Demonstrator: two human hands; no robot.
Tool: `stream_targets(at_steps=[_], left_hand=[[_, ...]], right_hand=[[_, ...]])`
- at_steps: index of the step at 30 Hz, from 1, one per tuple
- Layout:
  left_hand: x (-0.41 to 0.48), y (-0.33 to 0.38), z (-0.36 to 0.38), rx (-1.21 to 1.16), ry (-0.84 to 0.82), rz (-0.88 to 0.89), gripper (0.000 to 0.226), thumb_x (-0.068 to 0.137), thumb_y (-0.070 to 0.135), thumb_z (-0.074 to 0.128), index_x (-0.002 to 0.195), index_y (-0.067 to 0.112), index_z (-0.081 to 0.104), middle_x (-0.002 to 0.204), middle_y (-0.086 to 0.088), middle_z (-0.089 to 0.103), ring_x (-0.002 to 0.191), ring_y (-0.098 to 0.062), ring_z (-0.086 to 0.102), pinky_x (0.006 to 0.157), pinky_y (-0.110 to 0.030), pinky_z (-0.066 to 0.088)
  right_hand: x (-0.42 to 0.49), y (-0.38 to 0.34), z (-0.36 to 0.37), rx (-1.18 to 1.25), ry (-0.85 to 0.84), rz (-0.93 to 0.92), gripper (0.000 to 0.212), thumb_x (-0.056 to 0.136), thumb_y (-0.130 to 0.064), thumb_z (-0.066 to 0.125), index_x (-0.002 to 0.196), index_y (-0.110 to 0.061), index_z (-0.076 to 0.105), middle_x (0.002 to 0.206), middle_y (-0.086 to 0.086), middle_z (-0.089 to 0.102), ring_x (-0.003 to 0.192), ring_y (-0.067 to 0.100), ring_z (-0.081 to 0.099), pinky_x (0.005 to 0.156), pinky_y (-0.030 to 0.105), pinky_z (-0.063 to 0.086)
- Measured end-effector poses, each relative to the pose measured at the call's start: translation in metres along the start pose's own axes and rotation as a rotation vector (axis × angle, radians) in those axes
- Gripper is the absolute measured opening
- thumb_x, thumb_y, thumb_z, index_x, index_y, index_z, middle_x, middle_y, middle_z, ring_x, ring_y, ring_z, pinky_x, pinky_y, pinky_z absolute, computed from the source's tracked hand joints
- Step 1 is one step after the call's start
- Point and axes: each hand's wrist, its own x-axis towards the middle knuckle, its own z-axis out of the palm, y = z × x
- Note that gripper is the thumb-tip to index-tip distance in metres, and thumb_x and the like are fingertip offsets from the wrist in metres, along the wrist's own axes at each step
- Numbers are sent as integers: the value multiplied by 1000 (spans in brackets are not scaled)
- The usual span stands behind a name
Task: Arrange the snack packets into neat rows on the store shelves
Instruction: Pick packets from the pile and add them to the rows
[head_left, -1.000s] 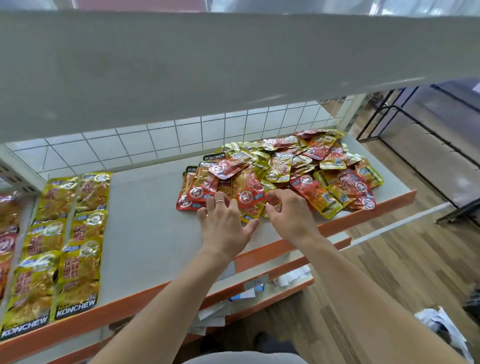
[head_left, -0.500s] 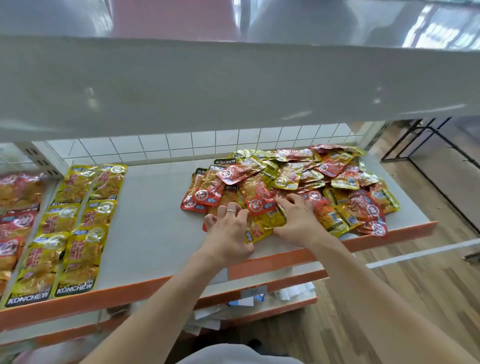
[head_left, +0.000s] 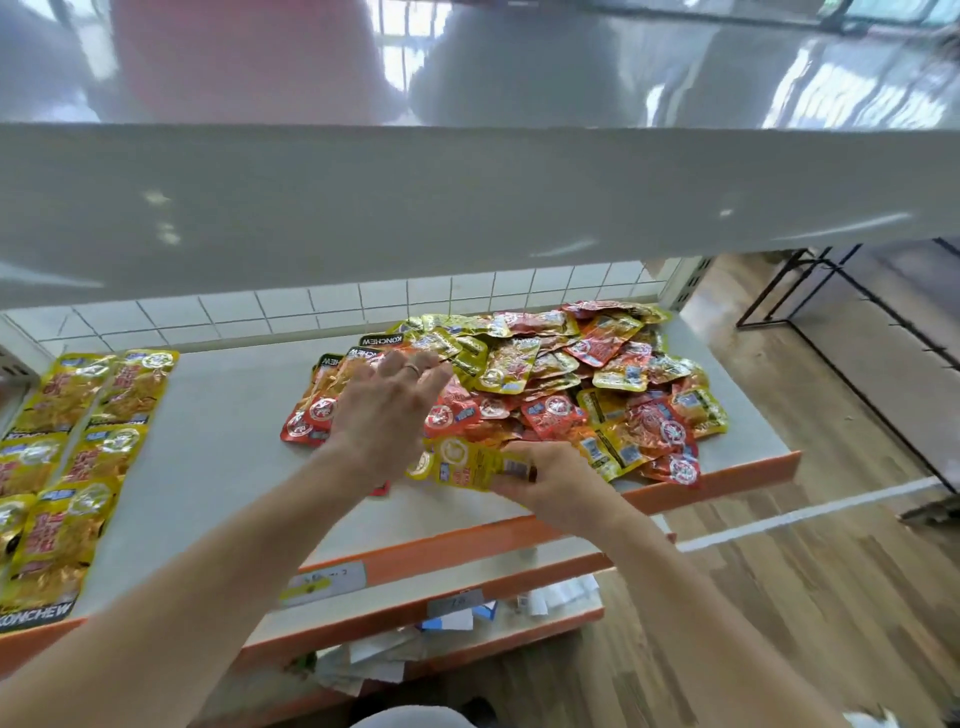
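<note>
On the grey shelf (head_left: 218, 467), the left end holds yellow packets in two neat rows (head_left: 98, 431), the nearest one printed KONCHEW along its black bottom edge, while the right half carries a loose pile of red and yellow packets (head_left: 582, 384) with KONCHEW readable upside down on a few at the back. The left hand (head_left: 384, 410), a ring on one finger, reaches over the pile's left side with fingers straight and spread, gripping nothing. The right hand (head_left: 550, 480) pinches a single yellow packet (head_left: 467, 462) at the pile's front edge, its fingers curled round the packet's right end
</note>
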Motion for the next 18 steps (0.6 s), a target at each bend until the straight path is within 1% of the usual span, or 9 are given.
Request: stream_targets(at_steps=[2,4,6,8,10,12,14,16,18], left_hand=[[20,-9,2,142,-186,129,86,87,12,62,157,37,18,165,7,16,148,-26,19,110,-49,30],[33,-13,5,199,-275,213,90,87,10,61,156,44,13,166,13,8,151,-24,10,114,-51,25],[40,-10,6,229,-316,286,87,88,14,63,154,47,17,164,14,15,148,-22,14,114,-50,24],[46,-7,4,249,-279,340,75,89,25,68,151,45,30,156,12,31,141,-20,24,113,-47,24],[51,-2,1,208,-183,377,57,88,43,71,140,38,49,140,10,47,134,-20,32,110,-45,24],[51,4,-1,8,-38,396,39,84,47,74,118,30,67,117,9,60,123,-22,44,104,-46,28],[47,10,-3,-234,82,345,27,80,38,80,102,23,75,100,9,66,109,-24,53,94,-46,35],[42,20,-10,-551,102,182,26,79,27,83,102,15,76,93,5,68,92,-15,58,84,-37,45],[34,33,-22,-887,48,-34,19,84,16,79,101,13,71,91,4,68,77,-1,64,70,-20,52]], right_hand=[[-13,10,-6,154,49,1,11,96,-30,64,100,-24,72,88,9,71,76,27,64,69,42,52],[-27,20,-17,388,127,42,12,97,-25,64,101,-20,74,95,11,74,85,28,68,76,41,54],[-40,30,-23,693,167,92,15,98,-19,62,107,-18,73,100,5,76,88,20,71,74,30,57],[-51,37,-24,863,179,116,18,98,-15,60,111,-17,72,101,2,76,85,12,71,68,22,55],[-57,45,-20,967,211,126,20,95,-11,63,113,-15,70,103,5,76,87,15,72,69,23,56],[-60,48,-17,1098,230,127,26,89,-8,66,115,-12,68,108,10,75,94,25,72,78,35,60],[-59,50,-15,1236,229,104,31,83,-7,70,114,-7,64,108,14,73,99,31,71,83,42,60],[-59,49,-15,1340,207,54,27,83,-5,71,107,-4,60,100,14,71,98,34,70,80,42,60],[-55,48,-18,1427,191,-14,26,82,-3,60,108,-4,56,99,16,73,94,33,71,73,39,60]])
